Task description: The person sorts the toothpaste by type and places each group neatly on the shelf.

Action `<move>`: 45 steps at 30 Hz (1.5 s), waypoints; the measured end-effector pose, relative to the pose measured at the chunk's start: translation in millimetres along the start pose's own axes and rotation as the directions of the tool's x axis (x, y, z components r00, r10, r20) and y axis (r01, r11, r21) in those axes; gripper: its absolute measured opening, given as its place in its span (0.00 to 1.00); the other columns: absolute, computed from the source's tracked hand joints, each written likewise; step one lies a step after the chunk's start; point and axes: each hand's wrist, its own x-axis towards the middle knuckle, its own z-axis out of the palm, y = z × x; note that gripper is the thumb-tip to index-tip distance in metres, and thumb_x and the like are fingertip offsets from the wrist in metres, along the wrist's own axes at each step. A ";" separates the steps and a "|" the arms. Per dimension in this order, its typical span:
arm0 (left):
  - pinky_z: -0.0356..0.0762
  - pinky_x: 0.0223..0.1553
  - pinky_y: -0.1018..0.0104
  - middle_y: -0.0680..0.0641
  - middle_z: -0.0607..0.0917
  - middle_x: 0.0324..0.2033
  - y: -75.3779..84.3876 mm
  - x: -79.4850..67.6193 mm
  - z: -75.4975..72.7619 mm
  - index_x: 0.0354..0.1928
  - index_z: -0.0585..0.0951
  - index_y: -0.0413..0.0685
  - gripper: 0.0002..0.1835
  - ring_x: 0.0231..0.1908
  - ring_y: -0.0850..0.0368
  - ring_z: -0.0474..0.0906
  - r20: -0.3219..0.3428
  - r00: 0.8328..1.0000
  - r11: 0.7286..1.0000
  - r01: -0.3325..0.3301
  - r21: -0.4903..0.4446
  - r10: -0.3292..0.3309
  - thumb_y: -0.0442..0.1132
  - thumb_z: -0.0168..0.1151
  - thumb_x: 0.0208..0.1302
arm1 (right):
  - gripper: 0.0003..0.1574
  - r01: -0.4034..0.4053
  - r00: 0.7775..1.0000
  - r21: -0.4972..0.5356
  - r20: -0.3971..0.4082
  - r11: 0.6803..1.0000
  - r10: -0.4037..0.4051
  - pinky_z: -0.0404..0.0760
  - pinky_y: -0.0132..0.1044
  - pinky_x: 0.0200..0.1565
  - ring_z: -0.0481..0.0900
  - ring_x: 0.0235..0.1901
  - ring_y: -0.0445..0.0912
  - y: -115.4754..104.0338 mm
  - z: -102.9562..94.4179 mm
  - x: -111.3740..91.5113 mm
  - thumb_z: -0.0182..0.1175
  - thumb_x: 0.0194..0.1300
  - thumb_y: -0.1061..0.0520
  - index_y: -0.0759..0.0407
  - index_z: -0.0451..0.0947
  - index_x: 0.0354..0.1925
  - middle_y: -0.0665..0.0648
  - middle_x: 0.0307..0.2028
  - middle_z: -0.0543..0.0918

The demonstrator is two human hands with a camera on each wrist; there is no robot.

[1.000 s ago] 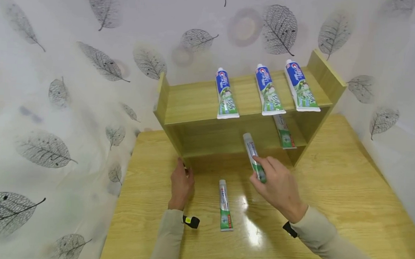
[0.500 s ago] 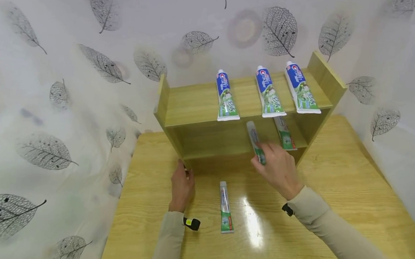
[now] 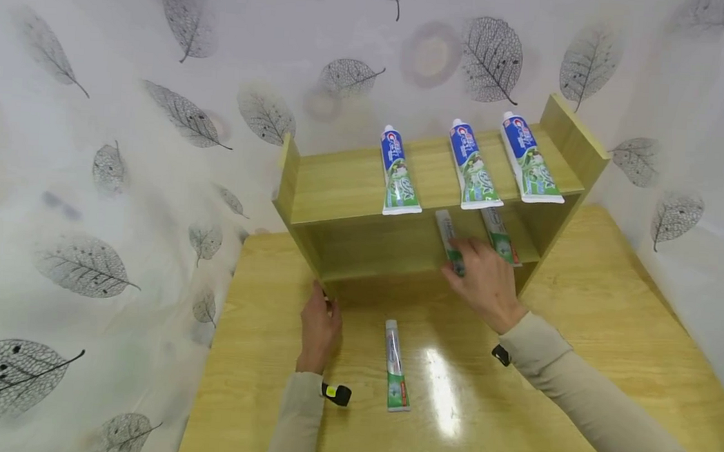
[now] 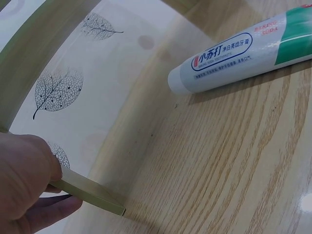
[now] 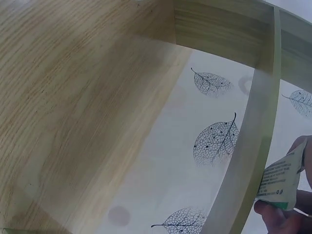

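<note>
My right hand (image 3: 486, 283) pinches the lower end of a white and green toothpaste tube (image 3: 446, 228) at the lower board of a wooden shelf unit (image 3: 340, 183). In the right wrist view, that tube's flat end (image 5: 279, 181) lies against the board's front edge, between thumb and fingers. Low on the unit's left side, my left hand (image 3: 320, 330) grips the side panel (image 4: 90, 194) with thumb and fingers on either side of it. A matching toothpaste tube (image 3: 395, 366) lies face up on the table, right of my left hand. Another toothpaste tube (image 3: 500, 236) rests on the lower board, further right.
On the upper board lie three blue and green toothpaste tubes: a left one (image 3: 399, 176), a middle one (image 3: 474, 169) and a right one (image 3: 532, 162), their flat ends at the front edge. A leaf-patterned wall covering (image 3: 221, 93) stands behind the wooden table (image 3: 617, 324).
My right hand has carried its toothpaste tube up and forward, from in front of the unit into the lower compartment. The left hand stays at the side panel.
</note>
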 end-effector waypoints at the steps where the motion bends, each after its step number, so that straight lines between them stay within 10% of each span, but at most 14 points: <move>1: 0.88 0.31 0.46 0.29 0.87 0.37 -2.1 -0.2 0.8 0.67 0.71 0.20 0.24 0.33 0.38 0.89 -0.005 1.000 1.000 -0.004 -0.015 0.004 0.25 0.62 0.73 | 0.23 -0.005 1.000 0.000 0.002 1.000 0.005 0.80 0.45 0.23 0.84 0.27 0.56 0.3 0.1 0.6 0.76 0.59 0.62 0.70 0.87 0.52 0.68 0.38 0.90; 9: 0.84 0.25 0.53 0.34 0.86 0.33 -35.1 -10.9 15.4 0.62 0.74 0.30 0.17 0.28 0.46 0.87 -0.056 0.995 0.997 -0.081 -0.007 0.081 0.33 0.59 0.78 | 0.23 -0.043 0.999 0.011 0.023 0.999 0.043 0.81 0.46 0.23 0.85 0.28 0.57 0.4 1.0 -0.7 0.75 0.62 0.61 0.69 0.86 0.54 0.70 0.42 0.91; 17: 0.85 0.27 0.44 0.35 0.88 0.35 -29.9 -15.2 12.4 0.63 0.74 0.27 0.20 0.31 0.45 0.89 -0.060 0.994 0.995 -0.096 0.012 0.096 0.31 0.62 0.74 | 0.22 -0.089 0.995 0.014 0.056 0.996 0.088 0.74 0.41 0.18 0.80 0.24 0.54 0.7 4.7 3.0 0.71 0.66 0.61 0.69 0.86 0.56 0.71 0.45 0.90; 24: 0.85 0.26 0.53 0.39 0.88 0.34 -66.1 -15.8 37.4 0.65 0.73 0.32 0.21 0.29 0.49 0.89 -0.063 0.994 0.996 -0.084 0.009 0.084 0.36 0.60 0.78 | 0.22 -0.090 0.994 0.008 0.057 0.996 0.089 0.71 0.39 0.18 0.77 0.22 0.52 0.9 7.6 7.5 0.70 0.68 0.62 0.71 0.85 0.57 0.71 0.42 0.89; 35: 0.85 0.26 0.46 0.32 0.86 0.33 -6.6 -3.1 0.8 0.59 0.74 0.23 0.19 0.29 0.40 0.88 -0.067 0.994 0.996 -0.088 0.014 0.089 0.23 0.65 0.68 | 0.23 -0.081 0.996 0.030 0.046 0.996 0.080 0.81 0.47 0.23 0.84 0.32 0.60 -0.4 6.9 10.2 0.70 0.70 0.60 0.71 0.85 0.59 0.72 0.42 0.87; 41: 0.82 0.24 0.44 0.39 0.88 0.33 -50.4 -8.9 26.8 0.61 0.75 0.33 0.18 0.29 0.50 0.88 -0.065 0.996 0.997 -0.067 0.030 0.069 0.32 0.63 0.75 | 0.28 -0.109 0.992 0.031 0.060 0.994 0.107 0.89 0.60 0.35 0.84 0.48 0.71 -6.4 1.2 7.3 0.71 0.70 0.58 0.71 0.81 0.63 0.77 0.53 0.82; 45: 0.84 0.25 0.46 0.35 0.87 0.33 -42.4 -7.8 23.1 0.60 0.75 0.30 0.17 0.28 0.44 0.88 -0.086 0.992 0.995 -0.095 0.005 0.095 0.30 0.63 0.74 | 0.32 -0.103 0.995 0.014 0.007 0.995 0.103 0.89 0.64 0.39 0.80 0.54 0.75 -13.7 -5.8 2.7 0.73 0.68 0.57 0.72 0.78 0.64 0.78 0.59 0.78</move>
